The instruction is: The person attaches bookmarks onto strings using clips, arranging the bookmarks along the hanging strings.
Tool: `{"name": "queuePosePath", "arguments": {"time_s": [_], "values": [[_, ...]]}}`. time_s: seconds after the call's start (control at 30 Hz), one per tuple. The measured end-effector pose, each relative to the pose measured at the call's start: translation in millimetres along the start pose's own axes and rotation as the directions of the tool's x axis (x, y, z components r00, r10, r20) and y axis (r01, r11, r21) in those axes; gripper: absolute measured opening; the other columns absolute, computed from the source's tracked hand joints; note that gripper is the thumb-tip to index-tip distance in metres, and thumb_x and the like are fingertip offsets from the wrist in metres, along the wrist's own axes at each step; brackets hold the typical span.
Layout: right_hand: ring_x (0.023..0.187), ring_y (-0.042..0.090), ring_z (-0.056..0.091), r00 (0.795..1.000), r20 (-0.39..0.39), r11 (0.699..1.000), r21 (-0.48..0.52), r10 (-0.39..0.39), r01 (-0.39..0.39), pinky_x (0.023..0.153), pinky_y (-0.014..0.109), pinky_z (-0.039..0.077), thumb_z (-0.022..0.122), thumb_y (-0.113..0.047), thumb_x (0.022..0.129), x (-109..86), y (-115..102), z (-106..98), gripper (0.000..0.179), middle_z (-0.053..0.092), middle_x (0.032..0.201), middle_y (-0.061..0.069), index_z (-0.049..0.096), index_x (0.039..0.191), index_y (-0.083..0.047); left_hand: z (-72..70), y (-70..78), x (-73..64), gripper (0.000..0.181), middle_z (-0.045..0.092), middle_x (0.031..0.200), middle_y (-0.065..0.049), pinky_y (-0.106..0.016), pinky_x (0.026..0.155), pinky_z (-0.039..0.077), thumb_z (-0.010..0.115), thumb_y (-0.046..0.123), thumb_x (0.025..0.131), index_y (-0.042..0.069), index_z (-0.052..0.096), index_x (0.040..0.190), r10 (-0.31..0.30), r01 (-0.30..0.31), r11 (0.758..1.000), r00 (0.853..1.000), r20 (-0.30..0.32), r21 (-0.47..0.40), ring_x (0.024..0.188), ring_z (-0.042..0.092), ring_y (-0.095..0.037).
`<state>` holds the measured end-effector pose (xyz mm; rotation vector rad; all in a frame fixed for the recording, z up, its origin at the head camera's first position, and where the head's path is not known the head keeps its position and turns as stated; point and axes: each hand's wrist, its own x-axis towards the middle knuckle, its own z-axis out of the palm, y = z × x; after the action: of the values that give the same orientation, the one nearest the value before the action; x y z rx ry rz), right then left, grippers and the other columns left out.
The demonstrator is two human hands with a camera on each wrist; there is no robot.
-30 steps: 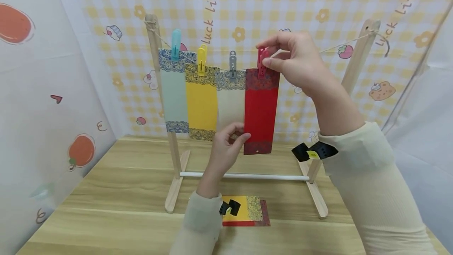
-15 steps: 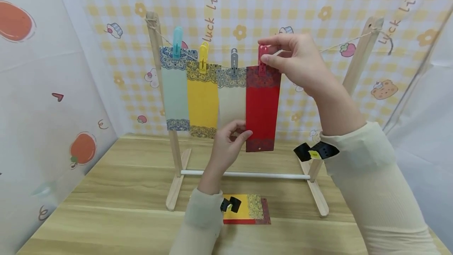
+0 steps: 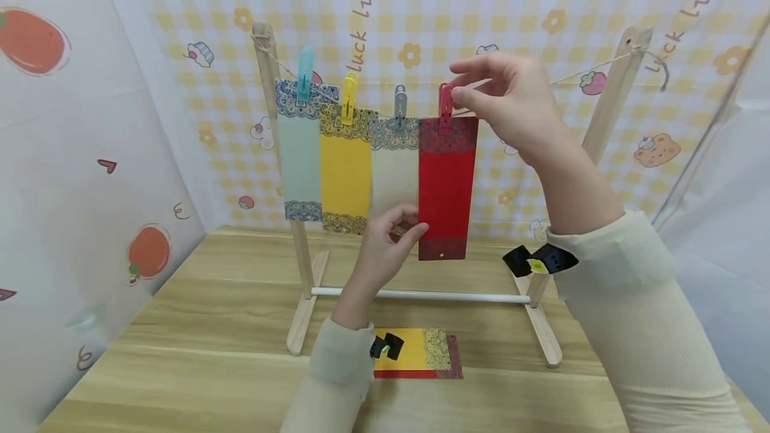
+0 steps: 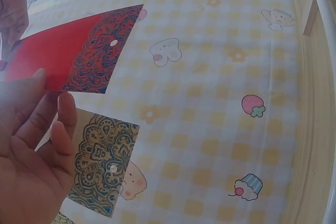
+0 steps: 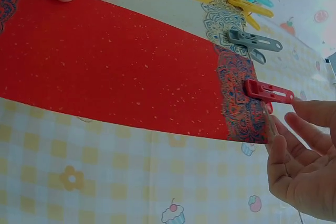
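A red card (image 3: 446, 186) with a patterned band at each end hangs from the string, a red clothespin (image 3: 446, 109) clamped on its top edge. My left hand (image 3: 388, 246) pinches the card low on its left edge, thumb in front; the left wrist view shows the fingertips (image 4: 65, 106) just past that edge. My right hand (image 3: 517, 102) is at the clothespin's upper end. In the right wrist view its thumb (image 5: 315, 113) meets the handle tip, while the other fingers stand apart from the clothespin, close to the string.
Left of the red card hang a cream card (image 3: 394, 176) under a grey clothespin (image 3: 400, 109), a yellow card (image 3: 344, 179) and a pale green card (image 3: 301, 159). The string spans a wooden stand (image 3: 613, 92). Yellow and red cards (image 3: 409, 349) lie on the table (image 3: 210, 326).
My right hand's fingers have spread from their squeeze on the red clothespin and drawn slightly right. The clothespin now sits clamped on the card. My left hand keeps its pinch.
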<state>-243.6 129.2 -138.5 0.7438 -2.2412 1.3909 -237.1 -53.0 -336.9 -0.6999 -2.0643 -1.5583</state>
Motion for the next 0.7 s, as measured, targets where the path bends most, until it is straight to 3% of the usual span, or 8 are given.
{"name": "queuePosePath", "arguments": {"time_s": [0.3,0.57,0.7], "values": [[0.087,0.009,0.069,0.996,-0.071,0.997,0.048,-0.051,0.055,0.078,0.022,0.051,0.065,-0.013,0.095,-8.8,3.8,-3.0,0.024,0.071,0.104,-0.004,0.07,0.119,-0.008,-7.5,-4.3,-6.5,0.016,0.072,0.095,-0.012,-0.021,0.064,0.05,0.068,0.013,0.095,0.004,0.07,0.107,-0.055,0.055,0.998,0.998,0.007,0.02,0.082,0.063,-0.017],[0.084,0.011,0.071,0.99,-0.094,0.984,0.137,-0.103,0.115,0.074,0.02,0.053,0.067,-0.008,0.094,-19.6,6.9,-6.8,0.017,0.074,0.099,-0.005,0.074,0.11,-0.009,-18.4,-5.6,-15.0,0.016,0.072,0.094,-0.011,-0.024,0.067,0.052,0.065,0.018,0.097,0.006,0.07,0.107,-0.121,0.118,0.992,0.991,0.06,0.045,0.086,0.066,-0.02],[0.084,0.011,0.07,0.986,-0.1,0.974,0.17,-0.137,0.152,0.073,0.018,0.052,0.067,-0.006,0.093,-27.0,11.2,-8.3,0.017,0.074,0.097,-0.005,0.074,0.108,-0.009,-21.5,-4.0,-18.8,0.016,0.072,0.092,-0.008,-0.024,0.067,0.053,0.065,0.018,0.097,0.007,0.07,0.106,-0.127,0.121,0.99,0.987,0.094,0.071,0.083,0.066,-0.019]]}}
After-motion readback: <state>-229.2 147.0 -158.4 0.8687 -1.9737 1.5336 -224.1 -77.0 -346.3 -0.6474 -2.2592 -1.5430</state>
